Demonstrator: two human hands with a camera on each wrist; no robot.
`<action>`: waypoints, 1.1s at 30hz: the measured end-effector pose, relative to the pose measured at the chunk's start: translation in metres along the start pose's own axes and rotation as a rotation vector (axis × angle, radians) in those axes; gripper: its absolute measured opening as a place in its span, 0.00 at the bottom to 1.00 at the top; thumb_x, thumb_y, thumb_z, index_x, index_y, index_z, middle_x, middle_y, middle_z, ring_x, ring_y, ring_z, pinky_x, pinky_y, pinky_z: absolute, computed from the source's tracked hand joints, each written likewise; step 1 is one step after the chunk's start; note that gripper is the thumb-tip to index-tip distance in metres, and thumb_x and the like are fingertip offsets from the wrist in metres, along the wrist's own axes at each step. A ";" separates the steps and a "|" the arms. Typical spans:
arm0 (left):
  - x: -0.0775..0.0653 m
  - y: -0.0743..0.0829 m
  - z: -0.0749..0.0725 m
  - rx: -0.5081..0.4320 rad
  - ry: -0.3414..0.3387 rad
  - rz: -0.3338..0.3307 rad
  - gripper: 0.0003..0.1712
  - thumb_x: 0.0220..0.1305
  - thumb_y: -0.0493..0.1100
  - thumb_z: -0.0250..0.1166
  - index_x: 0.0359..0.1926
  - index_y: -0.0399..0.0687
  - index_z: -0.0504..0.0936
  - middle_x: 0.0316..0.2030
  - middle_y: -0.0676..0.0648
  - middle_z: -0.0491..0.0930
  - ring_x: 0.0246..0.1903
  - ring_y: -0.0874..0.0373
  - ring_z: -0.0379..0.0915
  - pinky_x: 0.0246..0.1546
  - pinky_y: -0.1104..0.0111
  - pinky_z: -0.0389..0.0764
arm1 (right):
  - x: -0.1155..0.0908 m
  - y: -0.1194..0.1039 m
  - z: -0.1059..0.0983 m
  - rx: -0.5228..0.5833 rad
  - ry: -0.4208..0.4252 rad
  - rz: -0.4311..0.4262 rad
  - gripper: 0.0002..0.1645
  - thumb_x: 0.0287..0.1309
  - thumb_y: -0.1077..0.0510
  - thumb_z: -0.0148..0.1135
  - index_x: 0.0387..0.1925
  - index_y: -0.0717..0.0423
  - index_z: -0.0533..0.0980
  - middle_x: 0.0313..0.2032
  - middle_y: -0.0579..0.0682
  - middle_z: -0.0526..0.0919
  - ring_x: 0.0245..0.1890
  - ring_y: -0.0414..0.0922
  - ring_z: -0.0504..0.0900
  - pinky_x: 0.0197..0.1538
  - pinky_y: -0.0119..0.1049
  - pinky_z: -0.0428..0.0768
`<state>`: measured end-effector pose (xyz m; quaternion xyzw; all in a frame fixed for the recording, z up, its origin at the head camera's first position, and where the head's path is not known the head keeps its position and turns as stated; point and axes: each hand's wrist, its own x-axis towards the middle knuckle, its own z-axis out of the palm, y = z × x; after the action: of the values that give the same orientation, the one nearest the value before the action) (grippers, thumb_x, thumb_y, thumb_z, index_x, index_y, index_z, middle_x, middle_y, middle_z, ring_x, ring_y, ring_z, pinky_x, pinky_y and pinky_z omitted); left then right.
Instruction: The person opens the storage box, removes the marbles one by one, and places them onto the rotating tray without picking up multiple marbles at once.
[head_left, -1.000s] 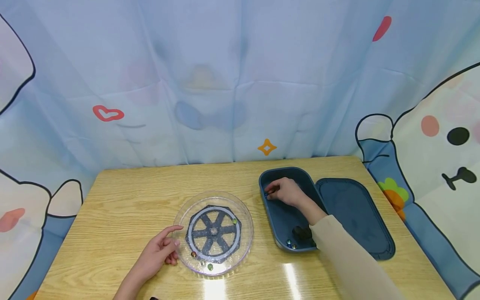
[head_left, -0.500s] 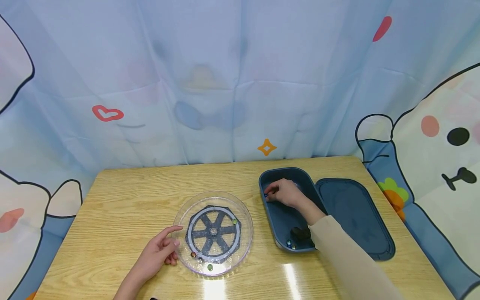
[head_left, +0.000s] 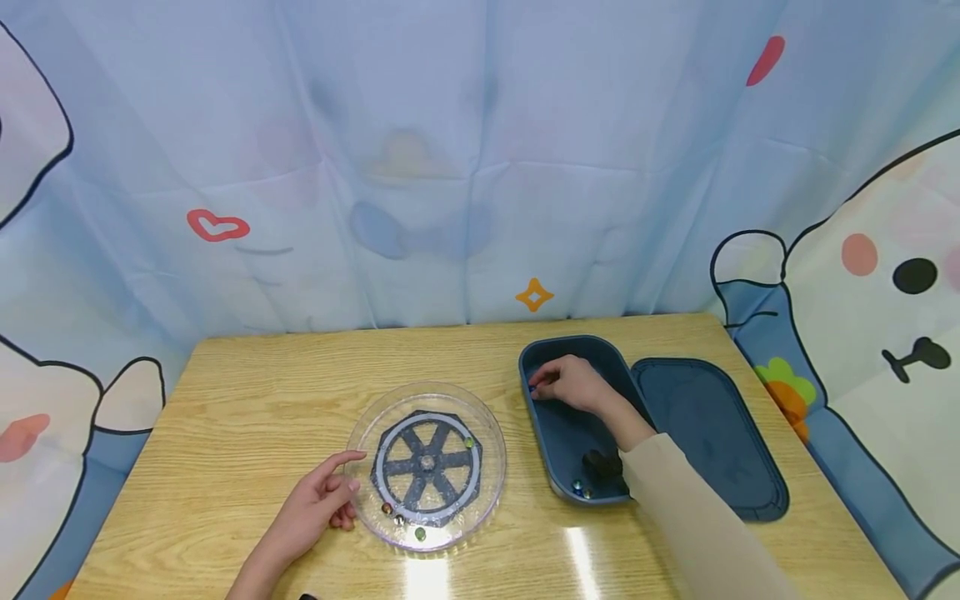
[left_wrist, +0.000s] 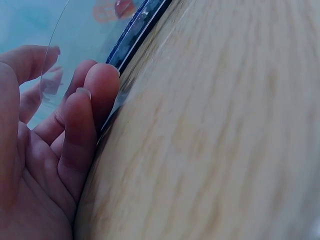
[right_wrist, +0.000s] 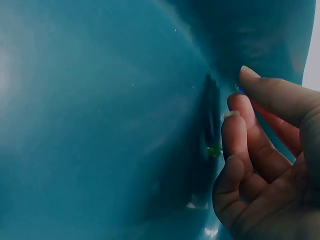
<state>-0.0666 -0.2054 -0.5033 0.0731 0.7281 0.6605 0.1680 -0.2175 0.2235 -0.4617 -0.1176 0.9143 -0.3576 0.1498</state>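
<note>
Left hand (head_left: pixel 318 502) at rim of clear round plastic dish (head_left: pixel 468 408), fingers loosely bent; dish probably light, stiff. Further off, right hand (head_left: pixel 576 385) pinches mostly hidden blue glass-looking marble (head_left: pixel 533 389) inside dark-blue rectangular plastic bin (head_left: pixel 570 429). Likely hard, slippery: grip across its middle.

Gap, ctr.: narrow bare strip of light wood tabletop (head_left: pixel 517 512) btwn. clear round plastic dish (head_left: pixel 493 467) & deep dark-blue rounded-rect. tray (head_left: pixel 558 425); passable low.
Room, far L: wide bare wood beyond dish.
Block, dish L rim: L hand (head_left: pixel 315 504).
Block, tray far-L wall: R hand (head_left: pixel 576 385); beige sleeve (head_left: pixel 697 508) overhangs near-R corner.
Tray mid-floor: reachable from above.
Tray near end: black lump (head_left: pixel 600 465) + small glass marbles (head_left: pixel 577 486).
R flank: flat dark-blue lid (head_left: pixel 708 425), beside tray.
Rear: light-blue printed curtain (head_left: pixel 480 167) along edge.
</note>
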 end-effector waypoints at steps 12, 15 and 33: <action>0.000 0.001 0.000 0.007 0.006 -0.003 0.29 0.74 0.42 0.60 0.70 0.39 0.65 0.26 0.41 0.78 0.23 0.57 0.77 0.25 0.65 0.84 | -0.014 -0.012 -0.015 0.056 0.034 0.003 0.09 0.62 0.59 0.68 0.44 0.55 0.85 0.38 0.46 0.86 0.39 0.44 0.84 0.43 0.42 0.82; 0.000 0.001 0.001 0.007 0.007 -0.005 0.29 0.74 0.43 0.60 0.70 0.39 0.65 0.26 0.41 0.78 0.23 0.57 0.77 0.25 0.65 0.84 | -0.018 -0.016 -0.018 0.065 0.043 -0.011 0.10 0.62 0.59 0.68 0.44 0.55 0.85 0.37 0.46 0.85 0.38 0.44 0.84 0.41 0.42 0.82; 0.000 0.000 0.001 0.003 0.003 -0.004 0.30 0.74 0.43 0.59 0.71 0.40 0.64 0.26 0.40 0.78 0.23 0.56 0.78 0.25 0.65 0.84 | -0.047 -0.059 -0.020 0.078 0.103 -0.151 0.10 0.62 0.55 0.69 0.44 0.53 0.85 0.35 0.45 0.83 0.36 0.45 0.79 0.38 0.42 0.80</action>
<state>-0.0661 -0.2047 -0.5037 0.0707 0.7295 0.6592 0.1680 -0.1745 0.2091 -0.3980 -0.1619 0.8946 -0.4087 0.0797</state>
